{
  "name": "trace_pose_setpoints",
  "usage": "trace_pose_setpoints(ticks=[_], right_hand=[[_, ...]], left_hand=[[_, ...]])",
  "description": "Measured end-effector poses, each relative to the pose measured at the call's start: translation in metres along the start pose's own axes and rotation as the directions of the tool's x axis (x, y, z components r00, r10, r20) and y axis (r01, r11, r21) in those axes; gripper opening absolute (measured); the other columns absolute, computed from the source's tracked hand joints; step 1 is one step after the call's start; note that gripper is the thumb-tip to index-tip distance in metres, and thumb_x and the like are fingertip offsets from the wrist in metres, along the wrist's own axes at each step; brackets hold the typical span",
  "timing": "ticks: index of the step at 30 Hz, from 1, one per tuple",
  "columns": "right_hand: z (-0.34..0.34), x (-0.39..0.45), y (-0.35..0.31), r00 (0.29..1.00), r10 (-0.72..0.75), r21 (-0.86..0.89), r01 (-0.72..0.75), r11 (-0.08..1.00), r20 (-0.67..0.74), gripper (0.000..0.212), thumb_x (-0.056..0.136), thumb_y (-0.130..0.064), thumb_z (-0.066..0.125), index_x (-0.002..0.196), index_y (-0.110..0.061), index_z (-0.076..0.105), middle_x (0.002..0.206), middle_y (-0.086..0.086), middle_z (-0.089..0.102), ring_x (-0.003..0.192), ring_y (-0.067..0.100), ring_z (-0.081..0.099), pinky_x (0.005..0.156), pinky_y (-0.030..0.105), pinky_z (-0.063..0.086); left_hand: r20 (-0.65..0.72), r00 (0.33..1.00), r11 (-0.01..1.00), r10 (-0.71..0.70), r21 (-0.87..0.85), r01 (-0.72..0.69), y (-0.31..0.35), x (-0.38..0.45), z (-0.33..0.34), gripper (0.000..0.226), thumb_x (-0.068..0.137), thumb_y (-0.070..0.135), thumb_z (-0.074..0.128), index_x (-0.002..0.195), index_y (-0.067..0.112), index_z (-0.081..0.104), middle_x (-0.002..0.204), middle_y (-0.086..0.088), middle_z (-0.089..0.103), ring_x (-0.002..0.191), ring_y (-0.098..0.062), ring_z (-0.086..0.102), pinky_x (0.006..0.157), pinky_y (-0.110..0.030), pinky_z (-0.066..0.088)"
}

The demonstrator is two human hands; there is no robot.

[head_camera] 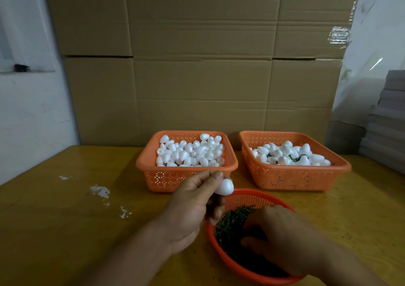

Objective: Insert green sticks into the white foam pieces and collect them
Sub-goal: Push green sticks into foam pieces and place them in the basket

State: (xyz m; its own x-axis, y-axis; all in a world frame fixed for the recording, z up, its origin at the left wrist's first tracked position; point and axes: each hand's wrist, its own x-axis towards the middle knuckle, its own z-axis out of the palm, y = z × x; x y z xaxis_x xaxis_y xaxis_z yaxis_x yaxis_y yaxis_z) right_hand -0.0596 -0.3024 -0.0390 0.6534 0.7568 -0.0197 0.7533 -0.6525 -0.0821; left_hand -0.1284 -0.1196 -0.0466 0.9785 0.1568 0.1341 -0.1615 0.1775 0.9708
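Observation:
My left hand (192, 200) pinches one white foam piece (225, 187) between thumb and fingers, just in front of the left basket. My right hand (282, 235) reaches down into the round orange bowl (241, 194), its fingers curled among the green sticks (232, 222); whether it holds a stick is hidden. The left orange basket (163, 177) is full of plain white foam pieces (190, 150). The right orange basket (291, 177) holds foam pieces with bits of green showing between them (285, 154).
Everything sits on a yellow wooden table (65, 220) with white flecks at the left. Cardboard boxes (197, 66) stand as a wall right behind the baskets. Stacked grey sheets (388, 121) lie at the right edge.

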Motion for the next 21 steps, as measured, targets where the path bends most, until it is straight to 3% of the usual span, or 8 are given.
trace_pose_setpoints(ticks=[3,8,14,21], right_hand=[[-0.0043,-0.0027,0.0,0.999,-0.016,0.009,0.016,1.0,0.028,0.031,0.091,-0.053,0.056,0.107,-0.029,0.068,0.101,-0.01,0.07,0.093,0.007,0.064,0.084,0.034,0.055],[-0.0075,-0.0035,0.0008,0.999,-0.032,0.024,0.031,0.999,0.036,0.027,0.09,-0.038,0.057,0.115,-0.036,0.068,0.11,-0.012,0.07,0.101,0.005,0.063,0.09,0.032,0.054],[-0.004,-0.0032,0.0032,0.998,-0.067,0.054,0.068,0.996,-0.022,0.027,0.091,-0.036,0.058,0.117,-0.04,0.066,0.112,-0.02,0.069,0.103,0.002,0.062,0.09,0.026,0.052],[-0.0002,-0.0012,0.0057,0.992,-0.057,0.173,0.075,0.982,-0.111,0.034,0.086,-0.029,0.066,0.111,-0.051,0.068,0.108,-0.031,0.067,0.101,-0.006,0.061,0.086,0.021,0.053]], left_hand=[[-0.018,0.999,0.999,-0.038,-0.033,0.037,0.0009,-0.0002,-0.0005,0.028,0.088,0.042,0.059,0.089,0.018,0.075,0.067,-0.001,0.056,0.053,-0.012,0.05,0.047,-0.022,0.037],[-0.022,0.997,0.996,-0.071,-0.062,0.07,0.0014,0.0002,-0.0012,0.03,0.093,0.04,0.057,0.089,0.018,0.077,0.068,-0.002,0.055,0.054,-0.012,0.05,0.048,-0.022,0.036],[0.016,0.995,0.989,-0.099,-0.107,0.1,0.0025,-0.0002,-0.0021,0.031,0.088,0.035,0.063,0.101,0.008,0.07,0.073,-0.004,0.056,0.058,-0.014,0.051,0.051,-0.023,0.038],[0.054,0.993,0.988,-0.101,-0.112,0.107,0.003,-0.0017,-0.0019,0.025,0.087,0.03,0.063,0.099,0.01,0.071,0.075,-0.004,0.056,0.06,-0.014,0.052,0.053,-0.023,0.038]])
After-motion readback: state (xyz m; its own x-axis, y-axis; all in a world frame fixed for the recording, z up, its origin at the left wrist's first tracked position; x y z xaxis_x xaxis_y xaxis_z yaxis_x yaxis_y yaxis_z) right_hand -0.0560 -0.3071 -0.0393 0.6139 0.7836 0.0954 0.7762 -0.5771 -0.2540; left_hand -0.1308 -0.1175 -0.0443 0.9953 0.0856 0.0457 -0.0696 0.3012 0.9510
